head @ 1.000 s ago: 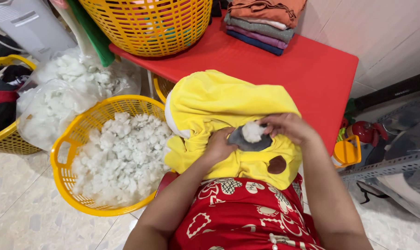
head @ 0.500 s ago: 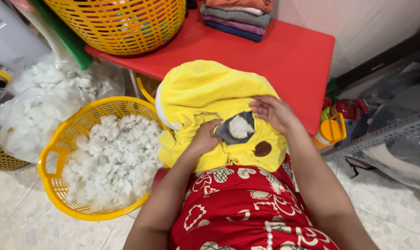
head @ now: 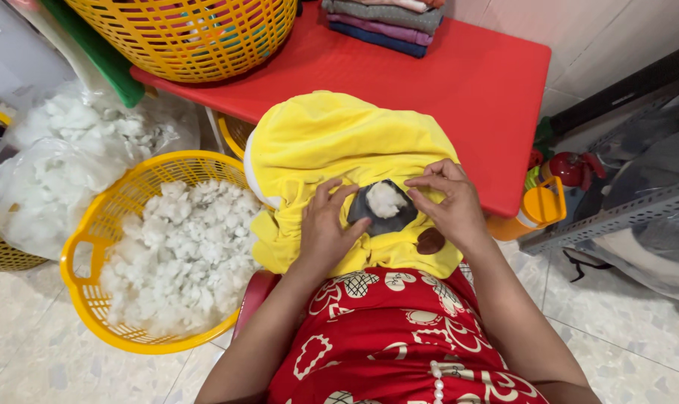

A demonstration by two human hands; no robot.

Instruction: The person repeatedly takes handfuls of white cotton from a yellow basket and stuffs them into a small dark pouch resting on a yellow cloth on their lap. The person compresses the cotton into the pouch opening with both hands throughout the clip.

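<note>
In the head view, the left hand point(head: 326, 232) and the right hand point(head: 448, 202) are resting on a yellow plush point(head: 339, 150) that is lying across the person's lap, against the near edge of the red bench point(head: 459, 82). Each grip is lying spread, fingertips pressing the rim of a dark opening point(head: 369, 217) where a white tuft point(head: 385, 200) is showing. A yellow basket point(head: 92, 299) of white stuffing point(head: 178, 254) is sitting on the floor just left of the plush. Folded cloths point(head: 388, 19) are lying at the bench's far edge.
</note>
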